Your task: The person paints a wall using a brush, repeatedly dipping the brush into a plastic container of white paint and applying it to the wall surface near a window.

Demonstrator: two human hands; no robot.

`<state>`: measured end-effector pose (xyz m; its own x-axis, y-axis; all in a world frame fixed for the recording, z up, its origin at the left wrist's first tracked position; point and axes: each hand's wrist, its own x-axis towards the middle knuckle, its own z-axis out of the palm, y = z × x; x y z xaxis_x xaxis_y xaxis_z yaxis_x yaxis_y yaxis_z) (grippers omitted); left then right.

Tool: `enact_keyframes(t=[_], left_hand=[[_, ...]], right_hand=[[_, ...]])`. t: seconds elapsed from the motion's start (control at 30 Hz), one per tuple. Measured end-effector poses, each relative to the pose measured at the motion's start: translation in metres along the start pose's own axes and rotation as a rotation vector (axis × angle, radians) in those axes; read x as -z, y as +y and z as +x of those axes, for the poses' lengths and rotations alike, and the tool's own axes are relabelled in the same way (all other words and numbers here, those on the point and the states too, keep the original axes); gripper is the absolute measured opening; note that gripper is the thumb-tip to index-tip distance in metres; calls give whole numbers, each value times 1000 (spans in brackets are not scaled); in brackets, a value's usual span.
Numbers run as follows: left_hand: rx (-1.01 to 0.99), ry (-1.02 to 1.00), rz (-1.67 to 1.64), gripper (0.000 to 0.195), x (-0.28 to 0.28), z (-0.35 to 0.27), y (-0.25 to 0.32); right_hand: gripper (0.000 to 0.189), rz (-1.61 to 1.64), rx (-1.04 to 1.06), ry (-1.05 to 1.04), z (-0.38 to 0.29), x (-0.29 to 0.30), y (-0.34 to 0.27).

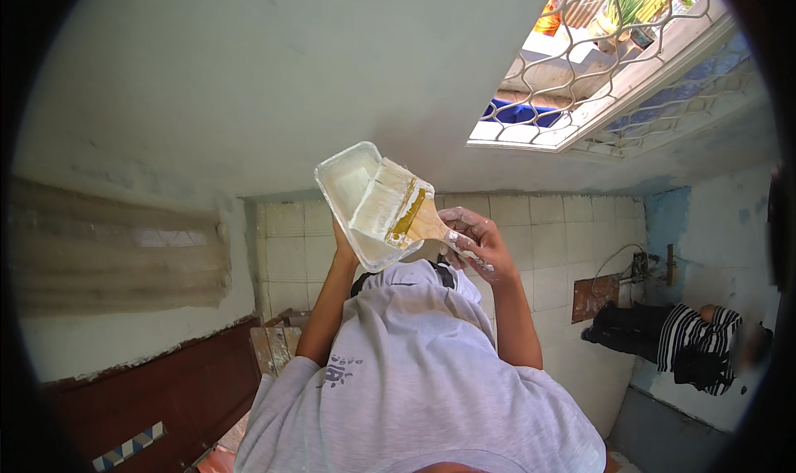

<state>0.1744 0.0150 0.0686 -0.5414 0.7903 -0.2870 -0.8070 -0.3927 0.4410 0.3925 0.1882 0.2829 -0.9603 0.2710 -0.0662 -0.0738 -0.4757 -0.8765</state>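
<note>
My right hand [469, 243], spattered with white paint, grips the wooden handle of a wide flat paintbrush [404, 205]. Its pale bristles [381, 200] are coated in white and lie over a white plastic paint tray [348, 181]. Whether the bristles touch the tray cannot be made out. My left hand [342, 240] supports the tray from beneath at its left side; most of its fingers are hidden behind the tray. The tray is held tilted in front of my body, with whitish paint across its inside.
A whitish wall [249, 81] rises ahead, with a grilled window [559, 69] at upper right. Below lies a tiled floor [541, 243]. A wooden stool or bench [273, 348] stands at left near a dark red panel [155, 398]. Another person [678, 342] stands at right.
</note>
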Motion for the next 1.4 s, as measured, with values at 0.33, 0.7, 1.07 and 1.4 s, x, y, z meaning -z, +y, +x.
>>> enact_keyframes(t=[0.33, 0.7, 1.07, 1.4], left_hand=[[-94, 117, 83, 66, -12, -12, 42], [-147, 29, -70, 56, 29, -30, 50], [-102, 31, -71, 54, 5, -60, 33], [-86, 4, -102, 55, -2, -81, 39]], right_hand=[[42, 226, 190, 86, 46, -16, 0], [38, -1048, 831, 681, 104, -62, -223], [33, -1806, 1288, 988, 158, -111, -411], [33, -2193, 216, 540, 147, -122, -296]])
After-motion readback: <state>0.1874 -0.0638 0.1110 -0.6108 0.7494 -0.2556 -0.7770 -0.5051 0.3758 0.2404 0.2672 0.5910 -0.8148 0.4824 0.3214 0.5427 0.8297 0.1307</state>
